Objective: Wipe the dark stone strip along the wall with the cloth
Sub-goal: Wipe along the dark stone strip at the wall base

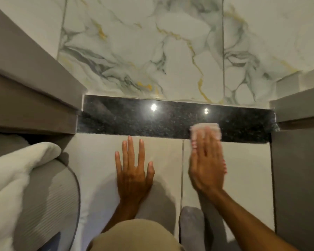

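The dark speckled stone strip (143,120) runs across the view between the marble wall and the pale floor tiles, and two lights reflect in it. My right hand (206,165) lies flat on a pale pink cloth (205,130), pressing it onto the strip's right part; the hand is blurred. The cloth's far edge shows past my fingertips. My left hand (133,171) rests flat on the floor tile just short of the strip, fingers spread, holding nothing.
Grey cabinet fronts (34,98) close in on the left and another grey unit (297,169) on the right. A white towel (13,171) lies over a grey ribbed object at lower left. My knee and a grey sock (191,225) are at the bottom.
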### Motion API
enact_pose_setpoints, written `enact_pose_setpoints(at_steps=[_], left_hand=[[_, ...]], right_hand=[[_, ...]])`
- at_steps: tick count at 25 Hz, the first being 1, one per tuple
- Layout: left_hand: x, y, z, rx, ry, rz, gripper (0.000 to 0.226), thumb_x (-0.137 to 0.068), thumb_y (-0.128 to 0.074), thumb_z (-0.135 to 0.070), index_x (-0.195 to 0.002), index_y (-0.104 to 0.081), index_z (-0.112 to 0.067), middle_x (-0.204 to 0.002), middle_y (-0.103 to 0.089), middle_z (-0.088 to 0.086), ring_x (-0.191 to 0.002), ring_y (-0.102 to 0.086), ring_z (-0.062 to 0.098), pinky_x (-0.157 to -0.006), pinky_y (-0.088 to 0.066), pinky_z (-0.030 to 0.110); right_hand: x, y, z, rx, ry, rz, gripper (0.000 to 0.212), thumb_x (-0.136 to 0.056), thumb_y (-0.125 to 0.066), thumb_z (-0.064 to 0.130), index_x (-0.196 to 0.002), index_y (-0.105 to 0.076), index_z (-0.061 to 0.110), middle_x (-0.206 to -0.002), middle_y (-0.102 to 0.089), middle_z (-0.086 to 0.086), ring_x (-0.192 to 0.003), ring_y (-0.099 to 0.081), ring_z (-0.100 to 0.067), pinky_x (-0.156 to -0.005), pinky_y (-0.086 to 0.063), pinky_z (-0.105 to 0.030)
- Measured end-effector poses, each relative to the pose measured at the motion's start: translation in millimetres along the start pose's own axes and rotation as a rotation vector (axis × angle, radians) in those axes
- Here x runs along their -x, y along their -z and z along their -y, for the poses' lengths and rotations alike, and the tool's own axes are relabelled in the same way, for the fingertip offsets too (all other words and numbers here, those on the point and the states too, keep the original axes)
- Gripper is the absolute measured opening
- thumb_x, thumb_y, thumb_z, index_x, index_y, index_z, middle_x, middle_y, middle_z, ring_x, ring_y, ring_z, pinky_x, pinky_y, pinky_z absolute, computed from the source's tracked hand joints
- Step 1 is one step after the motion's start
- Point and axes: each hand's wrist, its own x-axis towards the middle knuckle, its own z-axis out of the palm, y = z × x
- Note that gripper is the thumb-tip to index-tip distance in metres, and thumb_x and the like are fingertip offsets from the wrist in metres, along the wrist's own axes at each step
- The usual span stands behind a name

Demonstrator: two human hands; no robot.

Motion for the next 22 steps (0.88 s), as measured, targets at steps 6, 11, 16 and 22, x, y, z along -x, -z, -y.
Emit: enact_pose_setpoints(at_steps=[6, 11, 16, 22], left_hand=[[13, -6, 36, -0.018, 0.278, -0.026, 0.071, -0.113, -0.025, -0.05, -0.174, -0.02, -0.013, -0.182, -0.013, 0.021, -0.169, -0.013, 0.039, -0.138, -0.007, 0.057], [38, 11, 66, -0.033, 0.262, -0.038, 0.069, -0.114, -0.029, -0.048, -0.175, -0.017, -0.017, -0.184, -0.008, 0.019, -0.17, -0.009, 0.037, -0.135, -0.019, 0.067], [43, 8, 65, -0.041, 0.275, -0.053, 0.07, -0.113, -0.034, -0.047, -0.174, -0.018, -0.017, -0.184, -0.01, 0.017, -0.17, -0.011, 0.037, -0.135, -0.02, 0.066], [42, 8, 67, -0.025, 0.386, -0.105, 0.073, -0.113, -0.034, -0.046, -0.171, -0.023, -0.004, -0.182, -0.019, 0.018, -0.17, -0.016, 0.031, -0.138, -0.02, 0.058]], right_hand=[[-108, -21, 140, -0.054, 0.164, -0.137, 0.068, -0.116, -0.03, 0.029, -0.178, -0.009, 0.01, -0.187, -0.004, -0.016, -0.175, -0.006, -0.035, -0.144, -0.006, -0.053], [-26, -29, 124, 0.028, 0.707, 0.055, 0.067, -0.117, -0.033, 0.039, -0.179, -0.012, 0.022, -0.188, -0.007, -0.004, -0.176, -0.006, -0.025, -0.142, -0.015, -0.054], [-61, -17, 133, -0.059, 0.261, 0.011, 0.067, -0.119, -0.021, 0.043, -0.179, -0.001, 0.022, -0.188, 0.004, -0.006, -0.176, 0.003, -0.025, -0.143, -0.01, -0.053], [-76, -24, 231, -0.031, 0.796, 0.143, 0.066, -0.119, -0.02, 0.041, -0.179, -0.004, 0.021, -0.188, 0.002, -0.007, -0.176, 0.004, -0.027, -0.143, -0.009, -0.055]])
